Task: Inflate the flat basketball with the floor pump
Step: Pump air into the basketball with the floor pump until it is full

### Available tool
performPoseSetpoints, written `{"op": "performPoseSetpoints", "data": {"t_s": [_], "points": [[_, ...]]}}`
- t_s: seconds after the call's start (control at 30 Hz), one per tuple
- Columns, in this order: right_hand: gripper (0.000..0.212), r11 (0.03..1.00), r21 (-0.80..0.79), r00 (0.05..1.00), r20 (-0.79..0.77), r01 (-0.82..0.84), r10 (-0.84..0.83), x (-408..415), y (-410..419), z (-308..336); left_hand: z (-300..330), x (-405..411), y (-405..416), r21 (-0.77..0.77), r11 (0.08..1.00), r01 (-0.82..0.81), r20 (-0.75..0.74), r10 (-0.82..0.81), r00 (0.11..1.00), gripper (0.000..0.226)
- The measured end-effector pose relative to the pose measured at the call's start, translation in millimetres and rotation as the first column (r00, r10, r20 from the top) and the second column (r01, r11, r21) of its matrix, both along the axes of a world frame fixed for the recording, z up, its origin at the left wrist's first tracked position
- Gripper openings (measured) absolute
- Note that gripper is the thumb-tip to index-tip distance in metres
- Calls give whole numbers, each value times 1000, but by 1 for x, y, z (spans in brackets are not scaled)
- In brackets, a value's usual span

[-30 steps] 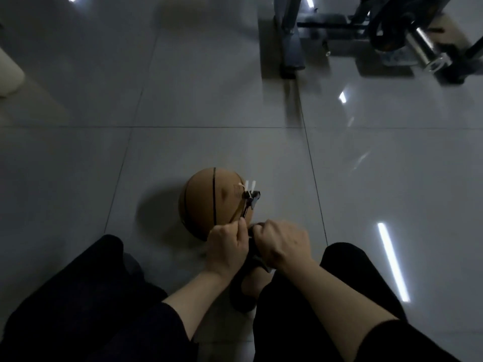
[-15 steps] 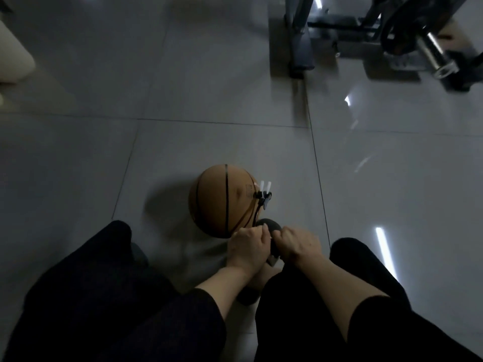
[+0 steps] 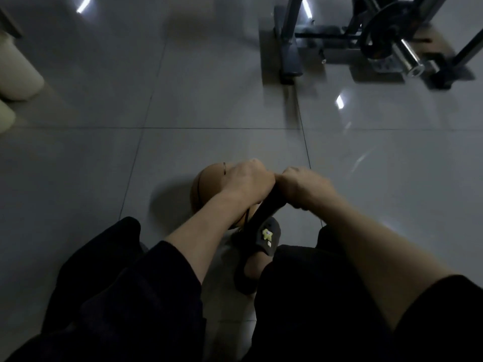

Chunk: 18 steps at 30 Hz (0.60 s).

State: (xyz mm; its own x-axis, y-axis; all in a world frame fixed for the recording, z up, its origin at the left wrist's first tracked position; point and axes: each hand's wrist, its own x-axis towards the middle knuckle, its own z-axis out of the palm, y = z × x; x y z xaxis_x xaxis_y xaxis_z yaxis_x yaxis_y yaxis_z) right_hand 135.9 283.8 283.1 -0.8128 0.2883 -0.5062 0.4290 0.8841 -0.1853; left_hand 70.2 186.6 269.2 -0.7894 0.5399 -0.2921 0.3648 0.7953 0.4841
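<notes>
At the grip: the fingers of the left hand (image 3: pixel 247 182) and right hand (image 3: pixel 304 188) are curled tight, knuckles touching, around the top of a black floor pump handle (image 3: pixel 269 205); nothing else is held.
Below the hands: the dark pump shaft runs down towards a foot in a dark slipper with a small yellow star badge (image 3: pixel 266 235), which seems to pin the base; the base itself is hidden.
Ball: the brown rubber basketball with black seams (image 3: pixel 206 189) rests on the grey tiled floor (image 3: pixel 104 165), just beyond and under the left wrist, mostly covered by it.
Hose and needle: not visible here.
Background: a dark metal weight rack (image 3: pixel 290 48) stands well apart.
Risk: a stroke driven off-axis could tip the pump if the foot slips on the glossy tile; a rolling ball could tug the needle out or bend it, leaking air.
</notes>
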Motion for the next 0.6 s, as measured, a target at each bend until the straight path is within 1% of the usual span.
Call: {"op": "performPoseSetpoints", "data": {"t_s": [0.07, 0.17, 0.27, 0.37, 0.43, 0.53, 0.6], "points": [[22, 999, 43, 999, -15, -29, 30, 5, 0, -36, -26, 8, 1, -26, 1000, -14, -28, 14, 1000, 38], [22, 998, 64, 999, -35, -1, 3, 1, -1, -74, -58, 7, -1, -13, 999, -31, -74, 30, 997, 40], [29, 998, 60, 998, -63, 34, -30, -19, -3, -99, -89, -9, -5, -9, 998, -60, -125, 59, 990, 45], [40, 998, 62, 998, -58, 11, -7, -32, -9, -126, -119, -17, -15, 5, 997, -80, -111, 80, 991, 49], [46, 1000, 19, 999, -51, 15, -14, -35, -17, -143, -136, -18, -24, -7, 994, -110, -112, 109, 988, 50], [49, 997, -50, 996, -69, 54, -57, -36, -30, -158, -156, -15, -38, -9, 991, -131, -43, 131, 990, 50], [51, 996, -52, 995, -64, 77, -80, -38, -37, -160, -159, -14, -43, -21, 987, -157, -27, 156, 987, 50]]}}
